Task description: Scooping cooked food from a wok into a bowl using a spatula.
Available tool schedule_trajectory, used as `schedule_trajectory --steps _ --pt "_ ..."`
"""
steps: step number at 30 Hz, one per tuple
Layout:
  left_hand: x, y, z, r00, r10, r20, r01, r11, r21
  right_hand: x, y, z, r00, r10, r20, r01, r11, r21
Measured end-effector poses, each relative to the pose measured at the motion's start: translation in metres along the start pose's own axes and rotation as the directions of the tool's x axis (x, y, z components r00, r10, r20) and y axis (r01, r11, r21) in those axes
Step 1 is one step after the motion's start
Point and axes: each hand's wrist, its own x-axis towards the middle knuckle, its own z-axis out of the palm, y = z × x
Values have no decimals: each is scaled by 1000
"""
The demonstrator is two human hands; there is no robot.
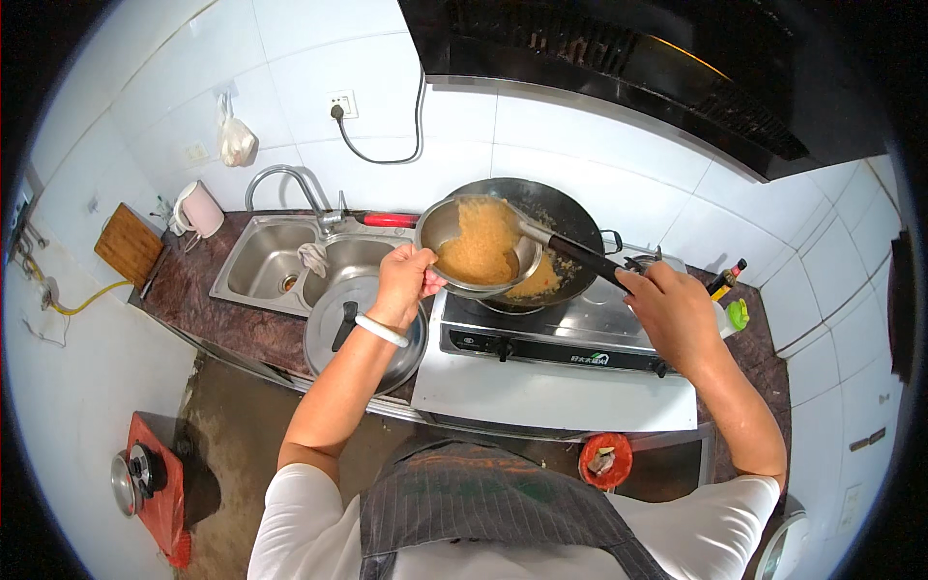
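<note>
My left hand (pixel 407 281) grips the near left rim of a stainless steel bowl (pixel 439 226), held up over the left part of a black wok (pixel 500 190). Inside the bowl lies a mushy yellow-orange food (pixel 475 250). My right hand (pixel 670 312) is closed around the black handle of a metal spatula (pixel 589 257); its head reaches over the bowl's right rim and touches the food there. More of the same food (pixel 538 281) sits in the wok, with crumbs along its right wall. The wok rests on the left burner of a gas stove (pixel 551 326).
Left of the stove, a large pot lid (pixel 326 319) lies partly over a double sink (pixel 264 254). A green-capped bottle (pixel 738 316) and a dark sauce bottle (pixel 727 279) stand at right. Above hangs a range hood (pixel 616 80). A red bin (pixel 605 461) is below the stove.
</note>
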Motion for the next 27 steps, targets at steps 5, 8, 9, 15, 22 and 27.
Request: schedule_trajectory --steps 5,8,9,15,22,27 --pt "-3 -3 -6 1000 -5 -19 4 1000 -12 -3 9 0 990 -55 -133 53 998 -24" --pt "0 -5 -10 999 29 -33 -30 998 -52 -4 8 -1 982 -56 -182 60 998 15" --pt "0 -7 -11 999 22 -36 -24 999 -42 -4 9 -1 979 -75 -189 78 997 12" --pt "1 -5 -11 998 28 -55 -30 999 -36 -1 5 -6 978 -107 -179 102 994 -38" --pt "3 -6 -14 997 44 -69 -46 998 -34 1 25 1 980 149 -131 -98 936 338" --pt "-1 -3 -21 996 42 -78 -44 999 -21 7 64 17 826 478 300 -518 430 740"
